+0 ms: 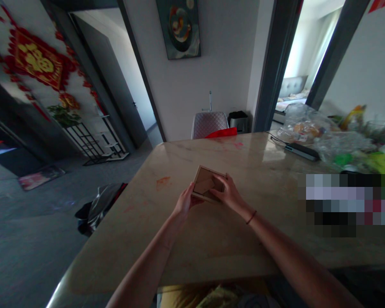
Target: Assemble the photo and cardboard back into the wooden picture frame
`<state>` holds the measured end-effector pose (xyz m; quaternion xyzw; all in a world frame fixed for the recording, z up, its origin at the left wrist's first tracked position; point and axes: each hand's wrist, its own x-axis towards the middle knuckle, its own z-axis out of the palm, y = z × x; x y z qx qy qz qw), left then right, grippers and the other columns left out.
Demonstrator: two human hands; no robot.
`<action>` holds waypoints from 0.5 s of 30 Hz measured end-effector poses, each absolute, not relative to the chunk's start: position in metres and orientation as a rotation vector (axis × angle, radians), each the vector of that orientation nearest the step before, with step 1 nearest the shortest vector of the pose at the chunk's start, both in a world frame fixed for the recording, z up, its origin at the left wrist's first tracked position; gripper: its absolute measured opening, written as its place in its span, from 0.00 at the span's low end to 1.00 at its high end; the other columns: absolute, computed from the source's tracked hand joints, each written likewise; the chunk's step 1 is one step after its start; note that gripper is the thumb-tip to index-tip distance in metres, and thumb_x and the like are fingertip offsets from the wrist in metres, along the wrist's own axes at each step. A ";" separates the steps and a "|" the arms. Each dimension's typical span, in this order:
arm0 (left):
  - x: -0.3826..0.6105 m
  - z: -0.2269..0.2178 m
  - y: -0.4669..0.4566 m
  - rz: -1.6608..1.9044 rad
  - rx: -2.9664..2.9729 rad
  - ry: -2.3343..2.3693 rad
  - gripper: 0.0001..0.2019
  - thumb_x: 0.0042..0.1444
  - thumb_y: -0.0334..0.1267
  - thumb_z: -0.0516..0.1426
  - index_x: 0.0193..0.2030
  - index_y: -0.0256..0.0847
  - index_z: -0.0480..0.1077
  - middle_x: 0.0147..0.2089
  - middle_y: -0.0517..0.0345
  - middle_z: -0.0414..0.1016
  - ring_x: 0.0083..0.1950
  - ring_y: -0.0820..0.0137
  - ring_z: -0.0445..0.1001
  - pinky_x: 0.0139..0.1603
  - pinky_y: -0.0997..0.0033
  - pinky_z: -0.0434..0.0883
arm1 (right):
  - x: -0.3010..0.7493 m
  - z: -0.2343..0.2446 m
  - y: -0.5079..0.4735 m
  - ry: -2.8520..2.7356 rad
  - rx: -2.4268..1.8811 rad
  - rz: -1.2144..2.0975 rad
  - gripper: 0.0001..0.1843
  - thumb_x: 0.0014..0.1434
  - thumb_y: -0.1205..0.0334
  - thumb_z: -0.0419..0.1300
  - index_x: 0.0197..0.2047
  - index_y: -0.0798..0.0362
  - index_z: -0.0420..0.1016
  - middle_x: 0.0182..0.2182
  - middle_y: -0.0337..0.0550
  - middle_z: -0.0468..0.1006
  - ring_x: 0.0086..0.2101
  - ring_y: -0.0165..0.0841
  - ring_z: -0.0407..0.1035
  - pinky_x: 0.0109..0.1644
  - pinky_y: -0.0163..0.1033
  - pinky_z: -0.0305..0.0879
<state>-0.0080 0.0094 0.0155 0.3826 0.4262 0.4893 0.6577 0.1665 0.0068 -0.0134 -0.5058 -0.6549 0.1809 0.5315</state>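
Observation:
A small, shallow wooden frame (199,182) with a raised rim and a brown board inside is held tilted just over the table. My left hand (184,202) is closed around its left and lower edge, with fingers tucked underneath. From the right side, my right hand (228,191) reaches over the rim, thumb and fingertips bent onto the brown board. Whether a thin loose piece is pinched between those fingertips is too small to tell. A dark cord circles the right wrist. The marble-patterned table (131,239) lies below both hands.
On the table's right side are a dark oblong device (302,151) with a cable, clear plastic bags (343,143) and a blurred-out patch. A quilted chair (210,123) with a red item (223,132) stands at the far edge. A dark bag (99,207) sits left of the table.

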 end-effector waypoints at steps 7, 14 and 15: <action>-0.009 0.006 0.014 1.087 0.913 1.037 0.19 0.51 0.52 0.56 0.36 0.35 0.74 0.30 0.52 0.77 0.27 0.68 0.74 0.28 0.69 0.73 | 0.165 -0.006 -0.001 -1.781 -1.264 0.201 0.24 0.53 0.53 0.58 0.54 0.46 0.67 0.62 0.48 0.54 0.63 0.47 0.41 0.62 0.61 0.41; -0.011 0.002 0.019 1.025 0.894 1.110 0.19 0.51 0.52 0.55 0.33 0.36 0.74 0.28 0.50 0.77 0.26 0.66 0.74 0.29 0.67 0.72 | 0.168 -0.011 0.003 -1.904 -1.213 0.208 0.21 0.55 0.52 0.57 0.51 0.48 0.70 0.59 0.50 0.61 0.61 0.44 0.49 0.62 0.58 0.45; -0.011 0.002 0.019 1.015 0.888 1.120 0.19 0.51 0.52 0.55 0.33 0.36 0.74 0.28 0.50 0.77 0.26 0.66 0.74 0.29 0.67 0.72 | 0.169 -0.011 0.004 -1.910 -1.202 0.214 0.20 0.55 0.52 0.57 0.50 0.48 0.71 0.59 0.50 0.61 0.61 0.43 0.49 0.62 0.57 0.46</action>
